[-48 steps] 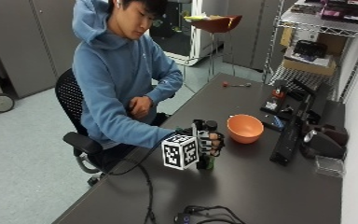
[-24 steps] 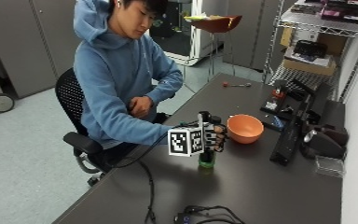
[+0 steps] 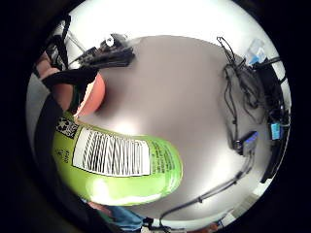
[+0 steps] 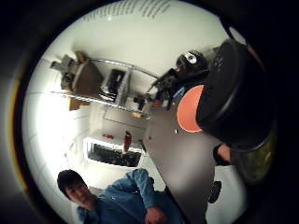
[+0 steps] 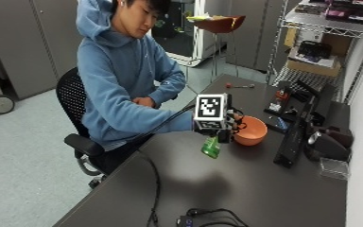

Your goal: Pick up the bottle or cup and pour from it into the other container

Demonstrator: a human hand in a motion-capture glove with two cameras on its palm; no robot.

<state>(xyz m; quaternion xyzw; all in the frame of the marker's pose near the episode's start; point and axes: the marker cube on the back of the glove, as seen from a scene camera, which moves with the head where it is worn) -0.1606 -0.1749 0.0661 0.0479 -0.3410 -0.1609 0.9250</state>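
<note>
Dark tabletop [image 5: 244,189]: I've got my right hand [image 5: 229,126] wrapped round the green bottle [image 5: 211,148], lifted beside the orange bowl [image 5: 251,135]; looks rigid, slick-labelled, so mid-body grip suits.

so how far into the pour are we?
Pickup looks done: the gloved right hand holds the green bottle off the table, tilted, beside the orange bowl. In hand: carrying it toward the bowl. The thumb-side palm view shows the black cap on the bottle, so nothing can pour yet. Left: uncap, tip over the bowl, pour.
</note>
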